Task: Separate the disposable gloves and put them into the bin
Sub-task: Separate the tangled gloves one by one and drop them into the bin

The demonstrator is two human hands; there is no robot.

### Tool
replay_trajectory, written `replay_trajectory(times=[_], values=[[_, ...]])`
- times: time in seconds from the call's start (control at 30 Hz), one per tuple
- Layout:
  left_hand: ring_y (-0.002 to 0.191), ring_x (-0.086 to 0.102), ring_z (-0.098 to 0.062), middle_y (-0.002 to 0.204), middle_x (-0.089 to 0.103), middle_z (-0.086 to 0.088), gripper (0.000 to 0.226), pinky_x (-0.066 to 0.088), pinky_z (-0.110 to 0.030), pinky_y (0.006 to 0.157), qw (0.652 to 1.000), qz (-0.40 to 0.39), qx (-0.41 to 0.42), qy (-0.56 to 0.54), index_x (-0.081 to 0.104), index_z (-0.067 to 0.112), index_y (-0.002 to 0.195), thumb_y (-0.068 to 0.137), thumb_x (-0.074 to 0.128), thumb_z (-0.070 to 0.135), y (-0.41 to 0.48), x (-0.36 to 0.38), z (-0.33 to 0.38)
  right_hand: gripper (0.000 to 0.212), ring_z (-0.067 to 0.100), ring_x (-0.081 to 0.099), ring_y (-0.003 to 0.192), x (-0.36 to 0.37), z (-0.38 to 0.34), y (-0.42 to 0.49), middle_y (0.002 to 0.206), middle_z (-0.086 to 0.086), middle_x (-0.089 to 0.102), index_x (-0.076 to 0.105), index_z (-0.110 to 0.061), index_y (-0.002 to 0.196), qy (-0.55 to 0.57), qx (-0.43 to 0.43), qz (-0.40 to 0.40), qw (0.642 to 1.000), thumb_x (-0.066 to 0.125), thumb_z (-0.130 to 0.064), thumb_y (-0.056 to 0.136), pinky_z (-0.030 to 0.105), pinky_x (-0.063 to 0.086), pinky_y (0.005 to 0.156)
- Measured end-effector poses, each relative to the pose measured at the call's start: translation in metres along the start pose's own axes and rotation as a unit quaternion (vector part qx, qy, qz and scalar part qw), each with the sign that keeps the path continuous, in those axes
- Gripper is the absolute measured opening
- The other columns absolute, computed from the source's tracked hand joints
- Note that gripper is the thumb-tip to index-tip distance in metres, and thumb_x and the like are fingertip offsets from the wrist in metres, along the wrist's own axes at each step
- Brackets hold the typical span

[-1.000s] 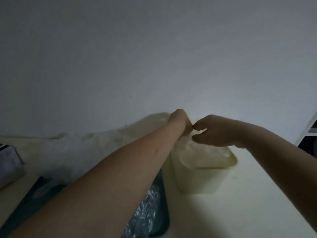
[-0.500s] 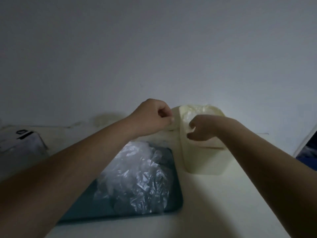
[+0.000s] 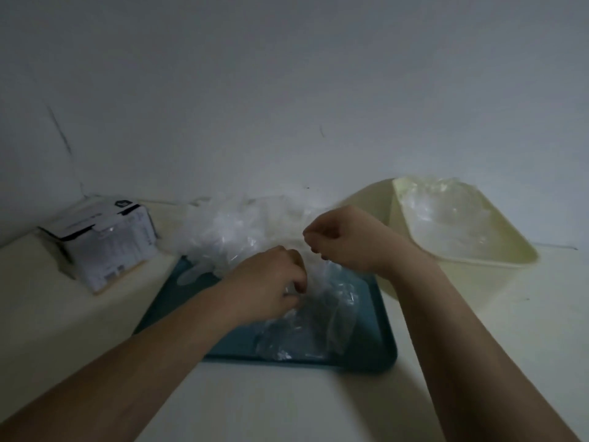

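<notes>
A heap of clear disposable gloves [image 3: 236, 234] lies across the far end of a teal tray [image 3: 366, 358], with more thin film [image 3: 306, 333] spread over its near right part. My left hand [image 3: 271, 285] is down on the tray, fingers curled into the film and pinching it. My right hand [image 3: 344, 240] hovers just above and to the right, fingertips pinched together on a thin bit of film. The cream bin [image 3: 497, 263] stands to the right of the tray, with several clear gloves [image 3: 443, 218] inside it.
A white and black cardboard box [image 3: 102, 244] sits at the left near the wall. The pale table [image 3: 287, 406] runs under everything, and a plain wall [image 3: 287, 90] stands close behind. A dark edge shows at the bottom right corner.
Both hands have left the bin and come back left and down over the tray. The left hand now grips film on the tray. The view has tilted down and left.
</notes>
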State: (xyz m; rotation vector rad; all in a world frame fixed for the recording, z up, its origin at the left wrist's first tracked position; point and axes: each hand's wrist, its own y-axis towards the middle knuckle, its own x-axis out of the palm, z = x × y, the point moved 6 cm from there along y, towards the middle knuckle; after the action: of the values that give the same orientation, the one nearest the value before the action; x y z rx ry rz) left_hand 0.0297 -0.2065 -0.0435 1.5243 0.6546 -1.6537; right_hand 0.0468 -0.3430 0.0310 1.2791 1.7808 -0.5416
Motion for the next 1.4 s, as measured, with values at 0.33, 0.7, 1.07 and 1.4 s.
replay_trajectory(times=[0.33,0.7,1.07,1.4], values=[[0.083,0.075,-0.028,0.091,0.079,-0.009,0.007,0.061,-0.042,0.074,0.806,0.139,-0.23,-0.527,0.073,0.011,0.091,0.096,0.07,0.013,0.0,-0.047,-0.032,0.105,-0.002,0.043,0.139,-0.015,0.008,-0.004,0.143,-0.033,0.05,0.049,-0.048,0.147,0.063,-0.072,-0.121,0.988,0.093,-0.065,0.052,0.038,0.035,0.122],[0.067,0.069,-0.024,0.095,0.075,-0.02,0.023,0.057,-0.03,0.057,0.648,-0.002,-0.22,-0.729,0.068,0.003,0.115,0.107,0.052,0.017,0.014,-0.022,-0.021,0.006,0.023,0.073,0.081,-0.018,0.021,0.01,0.088,0.01,0.078,0.081,-0.013,0.093,0.345,-0.065,0.125,0.928,0.076,-0.017,0.093,0.04,0.058,0.08],[0.122,0.052,0.002,0.144,0.044,0.025,0.076,0.048,-0.021,0.1,0.982,-0.15,-0.048,-0.106,0.048,0.047,0.141,0.075,0.085,0.061,-0.02,-0.018,-0.015,0.016,0.013,0.07,0.065,-0.031,0.024,0.008,0.071,0.0,0.073,0.078,-0.015,0.09,0.234,-0.008,0.223,0.946,0.074,-0.029,0.095,0.018,0.056,0.059],[0.09,0.065,0.002,0.099,0.069,0.021,0.007,0.053,-0.022,0.082,0.986,0.029,-0.063,-0.149,0.075,0.034,0.093,0.096,0.07,0.031,-0.005,-0.024,-0.042,0.009,0.021,0.071,0.071,-0.024,0.008,0.0,0.08,0.003,0.076,0.081,-0.013,0.093,0.195,-0.116,-0.035,0.973,0.078,-0.02,0.09,0.034,0.056,0.07]])
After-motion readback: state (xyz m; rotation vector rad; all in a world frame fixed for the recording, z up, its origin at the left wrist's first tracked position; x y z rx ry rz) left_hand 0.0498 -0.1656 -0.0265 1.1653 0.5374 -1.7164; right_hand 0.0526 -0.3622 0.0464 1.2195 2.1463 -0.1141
